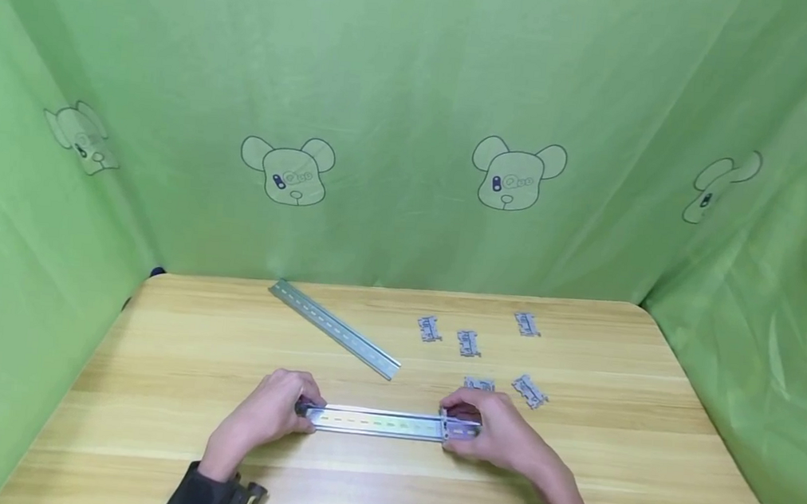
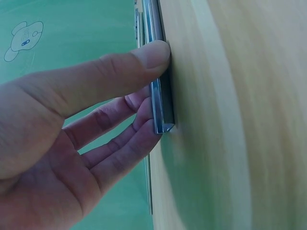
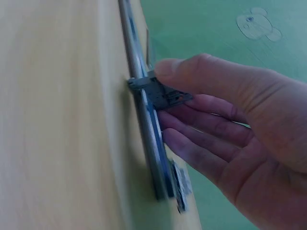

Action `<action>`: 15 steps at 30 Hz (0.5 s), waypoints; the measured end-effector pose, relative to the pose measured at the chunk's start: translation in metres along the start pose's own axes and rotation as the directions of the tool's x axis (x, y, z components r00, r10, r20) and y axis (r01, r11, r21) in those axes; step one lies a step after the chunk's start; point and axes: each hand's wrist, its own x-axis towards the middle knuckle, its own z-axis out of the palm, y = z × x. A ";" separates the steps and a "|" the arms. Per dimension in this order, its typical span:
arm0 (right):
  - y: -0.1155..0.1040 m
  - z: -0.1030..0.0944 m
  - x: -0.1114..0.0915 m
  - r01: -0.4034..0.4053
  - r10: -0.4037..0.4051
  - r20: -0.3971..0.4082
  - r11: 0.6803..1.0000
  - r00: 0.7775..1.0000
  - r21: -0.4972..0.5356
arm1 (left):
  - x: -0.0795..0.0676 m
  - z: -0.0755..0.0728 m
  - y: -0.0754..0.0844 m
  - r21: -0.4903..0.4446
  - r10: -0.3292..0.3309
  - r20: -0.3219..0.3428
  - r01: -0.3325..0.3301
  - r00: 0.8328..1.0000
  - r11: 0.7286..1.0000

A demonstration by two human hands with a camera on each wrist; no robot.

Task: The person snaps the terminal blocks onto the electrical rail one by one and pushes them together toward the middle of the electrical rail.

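A slotted metal DIN rail [image 1: 377, 423] lies crosswise near the front of the table. My left hand [image 1: 274, 410] grips its left end, thumb [image 2: 152, 55] on the near edge and fingers behind the far edge. Near the rail's right end, my right hand [image 1: 503, 435] pinches a thin grey plastic DIN-rail clip [image 3: 160, 92] between thumb and fingers. That clip stands across the rail, its lower edge at the rail's lips. The right wrist view shows the rail's bare end extending past the clip; in the head view the right fingers partly cover this end.
A second slotted rail [image 1: 335, 328] lies slanted at the back left of the wooden table [image 1: 149, 358]. Several loose grey clips [image 1: 468, 343] are scattered behind my right hand, one of them [image 1: 480, 384] close beyond the held rail. Green curtains [image 1: 391, 227] enclose the table's back and sides.
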 end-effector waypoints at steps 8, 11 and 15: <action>-0.017 0.021 0.018 0.079 -0.079 -0.016 0.997 0.997 0.004 | -0.002 -0.002 0.003 0.010 0.004 -0.005 -0.004 1.000 1.000; -0.022 0.027 0.022 0.098 -0.098 -0.017 0.995 0.995 0.012 | -0.002 -0.001 0.004 0.017 0.003 -0.007 -0.003 1.000 1.000; -0.029 0.034 0.027 0.089 -0.089 -0.010 0.996 0.996 0.027 | -0.001 -0.001 0.003 0.020 0.000 -0.006 0.000 1.000 1.000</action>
